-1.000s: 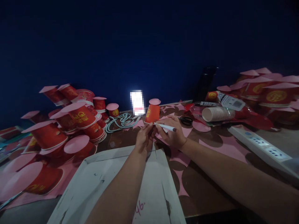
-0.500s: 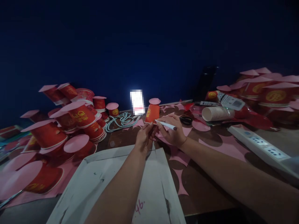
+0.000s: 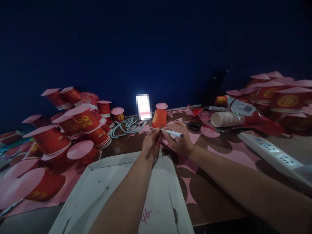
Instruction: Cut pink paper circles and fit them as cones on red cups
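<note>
My right hand (image 3: 181, 139) is closed around a white marker pen (image 3: 172, 132), whose dark end points right. The pen's other end meets the fingertips of my left hand (image 3: 151, 141). Those left fingers are pinched together; what they hold is too small and dim to make out. Just beyond them a red paper cup (image 3: 159, 118) with gold writing stands upside down, a pink paper disc (image 3: 162, 106) on top. Its lower edge lies right behind my left fingertips, and whether they touch it I cannot tell.
Red cups with pink discs (image 3: 84, 120) pile up on the left, more (image 3: 287, 97) at right. A pale cable (image 3: 126, 126), bright blurred screen (image 3: 143, 107), scissors (image 3: 194, 125), stacked cups (image 3: 226, 119), power strip (image 3: 273, 151), cut pink paper (image 3: 234, 152) and white board (image 3: 112, 191) surround my hands.
The pen has shifted slightly left and down, with my right hand following, its tip now at my left fingertips. My left hand and the cup beyond stay almost in place.
</note>
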Tool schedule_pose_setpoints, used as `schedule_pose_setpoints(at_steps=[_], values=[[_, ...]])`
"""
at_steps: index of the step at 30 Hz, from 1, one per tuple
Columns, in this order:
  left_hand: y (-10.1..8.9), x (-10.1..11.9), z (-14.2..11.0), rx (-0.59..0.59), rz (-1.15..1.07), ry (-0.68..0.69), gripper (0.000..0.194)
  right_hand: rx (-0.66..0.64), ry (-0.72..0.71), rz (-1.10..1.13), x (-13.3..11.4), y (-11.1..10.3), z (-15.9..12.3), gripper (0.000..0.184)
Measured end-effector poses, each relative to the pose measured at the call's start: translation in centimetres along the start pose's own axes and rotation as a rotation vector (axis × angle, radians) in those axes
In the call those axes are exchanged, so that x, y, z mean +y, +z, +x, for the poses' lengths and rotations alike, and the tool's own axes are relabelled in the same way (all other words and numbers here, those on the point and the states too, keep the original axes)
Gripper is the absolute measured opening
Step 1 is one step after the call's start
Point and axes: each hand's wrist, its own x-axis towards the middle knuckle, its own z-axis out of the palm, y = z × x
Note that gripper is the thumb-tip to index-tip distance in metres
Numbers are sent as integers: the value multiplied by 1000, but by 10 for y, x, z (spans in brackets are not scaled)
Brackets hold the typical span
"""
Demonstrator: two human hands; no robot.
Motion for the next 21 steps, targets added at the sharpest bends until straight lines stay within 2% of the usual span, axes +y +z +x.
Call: schedule_pose_setpoints(at_steps=[11, 21], values=[[0, 0, 0, -27, 15, -2, 2, 70, 11, -46, 5, -1, 6, 16], [-2, -1, 1, -32, 35, 4, 4, 81, -13, -17, 6, 0, 4, 12]])
